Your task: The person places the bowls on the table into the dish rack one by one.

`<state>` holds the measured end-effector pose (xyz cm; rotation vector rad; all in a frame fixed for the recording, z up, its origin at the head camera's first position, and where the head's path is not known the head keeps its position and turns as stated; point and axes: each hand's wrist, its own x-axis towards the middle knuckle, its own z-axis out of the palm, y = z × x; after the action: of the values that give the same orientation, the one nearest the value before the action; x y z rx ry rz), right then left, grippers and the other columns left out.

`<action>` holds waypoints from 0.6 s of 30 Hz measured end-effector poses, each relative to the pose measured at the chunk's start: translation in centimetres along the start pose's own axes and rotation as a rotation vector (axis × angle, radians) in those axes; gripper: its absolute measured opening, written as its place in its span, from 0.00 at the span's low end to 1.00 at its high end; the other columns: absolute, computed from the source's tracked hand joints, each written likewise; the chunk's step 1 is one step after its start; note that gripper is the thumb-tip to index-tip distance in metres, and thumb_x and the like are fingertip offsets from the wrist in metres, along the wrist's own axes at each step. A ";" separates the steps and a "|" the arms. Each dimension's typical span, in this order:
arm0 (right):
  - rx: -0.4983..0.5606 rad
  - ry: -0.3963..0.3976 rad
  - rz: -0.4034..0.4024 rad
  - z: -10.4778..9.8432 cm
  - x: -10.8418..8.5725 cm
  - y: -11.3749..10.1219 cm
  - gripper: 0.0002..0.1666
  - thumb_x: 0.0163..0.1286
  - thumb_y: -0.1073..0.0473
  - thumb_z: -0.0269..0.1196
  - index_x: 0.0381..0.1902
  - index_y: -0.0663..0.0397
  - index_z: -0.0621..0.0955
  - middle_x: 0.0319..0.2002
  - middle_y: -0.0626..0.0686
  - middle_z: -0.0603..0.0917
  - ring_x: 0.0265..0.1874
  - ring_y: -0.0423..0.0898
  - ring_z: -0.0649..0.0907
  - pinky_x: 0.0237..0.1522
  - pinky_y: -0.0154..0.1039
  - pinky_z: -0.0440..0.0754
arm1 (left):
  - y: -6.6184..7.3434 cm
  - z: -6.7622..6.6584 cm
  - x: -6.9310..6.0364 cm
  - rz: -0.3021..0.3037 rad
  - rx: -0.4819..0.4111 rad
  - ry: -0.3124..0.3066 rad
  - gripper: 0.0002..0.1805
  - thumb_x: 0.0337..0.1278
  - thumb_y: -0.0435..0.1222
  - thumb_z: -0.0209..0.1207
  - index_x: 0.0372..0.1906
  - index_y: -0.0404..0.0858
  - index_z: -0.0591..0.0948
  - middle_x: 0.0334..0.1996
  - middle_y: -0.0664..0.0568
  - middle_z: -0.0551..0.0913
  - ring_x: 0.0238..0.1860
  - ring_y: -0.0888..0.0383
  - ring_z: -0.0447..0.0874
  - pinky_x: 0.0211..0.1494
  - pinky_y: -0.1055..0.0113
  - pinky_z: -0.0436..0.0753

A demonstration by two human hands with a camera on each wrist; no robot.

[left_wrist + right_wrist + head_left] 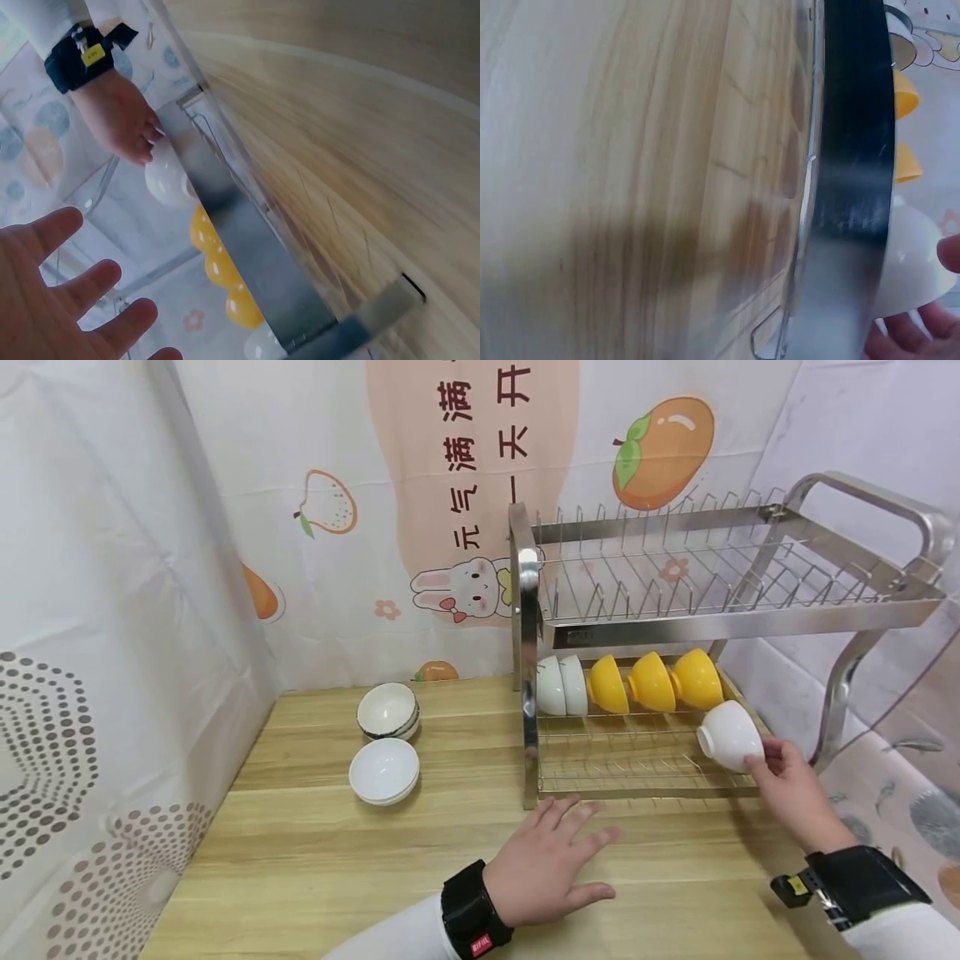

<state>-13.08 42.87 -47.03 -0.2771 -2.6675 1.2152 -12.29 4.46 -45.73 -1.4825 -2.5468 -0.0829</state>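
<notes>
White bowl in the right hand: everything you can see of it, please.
The white bowl is plain, smooth and glossy, possibly ceramic, with rounded walls and a small raised foot. It is tipped on its side, foot toward the left of the head view and mouth toward the right; its inside is hidden. The right hand pinches it near the rim. It sits at the right end of the rack's lower tier, nearer the front than the yellow bowls. Contact with the wires is unclear.

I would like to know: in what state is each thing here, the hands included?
Right hand: pinching the white bowl
White bowl: held, tilted sideways
Left hand: fingers spread, holding nothing
Yellow bowls: three, tipped on edge
Pale bowls: nested, tipped on edge
Dark-rimmed bowls: stacked, upright
Plain white bowls: stacked, upright
Dish rack: standing upright
</notes>
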 end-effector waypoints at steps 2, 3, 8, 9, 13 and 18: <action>0.030 0.011 -0.017 0.0 -0.4 -0.2 0.39 0.79 0.54 0.48 0.70 0.83 0.50 0.64 0.84 0.58 0.61 0.78 0.65 0.47 0.20 0.72 | -0.4 -0.2 -0.5 -0.023 -0.024 0.006 0.36 0.68 0.67 0.39 0.75 0.58 0.63 0.75 0.54 0.58 0.74 0.50 0.56 0.74 0.51 0.61; 0.041 0.022 -0.027 0.1 -0.7 -0.4 0.40 0.79 0.55 0.49 0.70 0.83 0.48 0.65 0.85 0.55 0.63 0.79 0.62 0.56 0.25 0.72 | -0.6 -0.3 -0.7 -0.037 -0.034 0.006 0.36 0.68 0.67 0.39 0.75 0.57 0.63 0.75 0.53 0.58 0.74 0.50 0.57 0.74 0.50 0.61; -0.003 0.065 -0.070 0.8 -2.8 -2.1 0.45 0.76 0.57 0.53 0.73 0.80 0.43 0.68 0.86 0.45 0.65 0.82 0.53 0.66 0.69 0.56 | -2.1 -1.0 -2.5 -0.134 -0.075 -0.004 0.36 0.69 0.66 0.40 0.76 0.56 0.61 0.76 0.52 0.57 0.74 0.49 0.56 0.74 0.48 0.59; -0.013 0.070 -0.096 1.2 -3.2 -2.6 0.45 0.76 0.58 0.54 0.73 0.79 0.44 0.68 0.86 0.46 0.65 0.83 0.53 0.67 0.69 0.54 | -2.4 -1.0 -2.9 -0.159 -0.073 -0.004 0.36 0.69 0.66 0.39 0.76 0.56 0.61 0.76 0.51 0.57 0.74 0.49 0.56 0.74 0.48 0.59; -0.073 0.021 -0.221 2.9 -4.7 -5.0 0.44 0.74 0.58 0.59 0.74 0.73 0.49 0.68 0.82 0.50 0.65 0.82 0.53 0.62 0.78 0.47 | -3.6 -0.9 -4.6 -0.255 -0.076 0.011 0.36 0.69 0.66 0.39 0.75 0.55 0.63 0.75 0.49 0.60 0.74 0.47 0.57 0.74 0.47 0.60; -0.223 -0.073 -0.395 5.8 -6.6 -7.8 0.47 0.68 0.51 0.66 0.76 0.63 0.56 0.72 0.73 0.54 0.68 0.75 0.56 0.64 0.76 0.48 | -4.6 -0.8 -6.5 -0.338 -0.076 0.019 0.36 0.69 0.66 0.39 0.75 0.54 0.64 0.75 0.49 0.60 0.73 0.46 0.59 0.73 0.46 0.62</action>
<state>-8.93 32.00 -45.50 0.2588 -2.7412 0.8243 -12.99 -3.50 -45.99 -1.0526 -2.7801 -0.2429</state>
